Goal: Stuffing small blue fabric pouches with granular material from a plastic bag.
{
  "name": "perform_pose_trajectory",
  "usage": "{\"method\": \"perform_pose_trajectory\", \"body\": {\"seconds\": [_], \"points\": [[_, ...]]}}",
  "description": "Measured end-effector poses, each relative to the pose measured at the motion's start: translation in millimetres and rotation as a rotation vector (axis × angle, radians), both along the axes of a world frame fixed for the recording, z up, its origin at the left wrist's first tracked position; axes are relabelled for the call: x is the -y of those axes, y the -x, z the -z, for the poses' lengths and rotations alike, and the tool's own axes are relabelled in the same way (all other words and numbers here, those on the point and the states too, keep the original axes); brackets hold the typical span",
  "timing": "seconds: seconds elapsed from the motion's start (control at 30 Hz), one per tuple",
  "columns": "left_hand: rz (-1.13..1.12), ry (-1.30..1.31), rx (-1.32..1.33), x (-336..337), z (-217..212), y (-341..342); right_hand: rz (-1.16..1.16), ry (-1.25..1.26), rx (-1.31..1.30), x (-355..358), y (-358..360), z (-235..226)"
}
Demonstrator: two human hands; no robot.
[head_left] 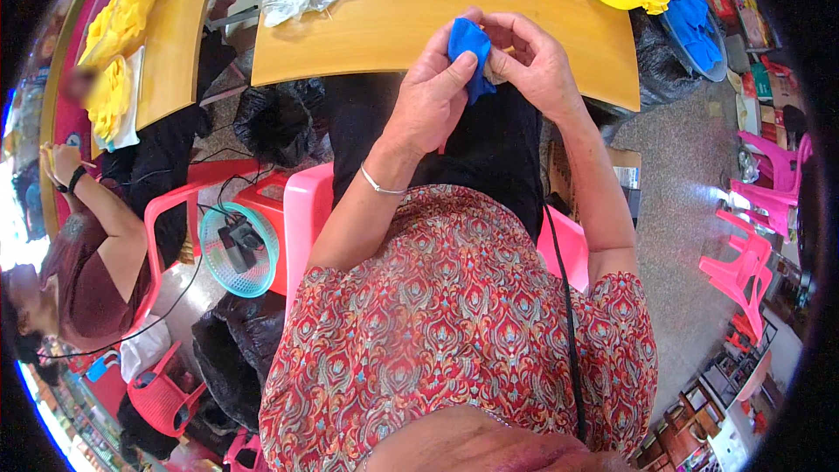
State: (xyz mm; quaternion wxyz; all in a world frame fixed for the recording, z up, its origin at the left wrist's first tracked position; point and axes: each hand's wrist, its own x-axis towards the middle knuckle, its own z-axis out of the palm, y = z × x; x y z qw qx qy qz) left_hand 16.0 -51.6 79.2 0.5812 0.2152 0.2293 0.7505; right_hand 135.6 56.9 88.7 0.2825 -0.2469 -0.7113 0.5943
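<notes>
Both hands pinch one small crumpled blue cloth piece (469,52): left hand (434,92) gripping beneath, right hand (533,61) closed alongside (fingertips touching), curved wooden tabletop (384,31) just beyond.

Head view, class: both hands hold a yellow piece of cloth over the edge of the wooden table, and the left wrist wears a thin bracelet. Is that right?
Not quite: the colour is wrong. In the head view the cloth held by the left hand and right hand is blue, not yellow. The rest holds: the hands are over the table edge, and a thin bracelet circles the left wrist.
</notes>
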Motion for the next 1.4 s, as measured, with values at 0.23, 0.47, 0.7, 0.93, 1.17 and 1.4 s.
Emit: {"method": "perform_pose_trajectory", "body": {"seconds": [0.23, 0.47, 0.7, 0.93, 1.17, 1.4], "points": [[-0.015, 0.072, 0.107, -6.3, 11.8, -1.9, 0.122, -0.017, -0.019, 5.2, 8.9, 7.1], [0.003, 0.181, 0.05, -5.3, 17.5, -14.5, 0.266, -0.468, 0.191, 1.8, 8.5, 5.8], [0.016, 0.134, 0.23, -2.5, 23.8, -1.6, -0.205, 0.131, -0.049, -12.1, -11.2, -6.2], [0.012, 0.067, 0.208, 0.1, 15.3, -10.5, -0.162, 0.004, 0.071, -5.5, -9.0, -2.8], [-0.016, 0.137, 0.155, 4.0, 20.9, -17.4, 0.132, -0.238, 0.274, 6.1, 4.8, 7.3], [0.056, 0.144, 0.287, 0.1, 36.3, -6.4, -0.008, -0.08, 0.142, -10.8, -2.5, 17.7]]}}
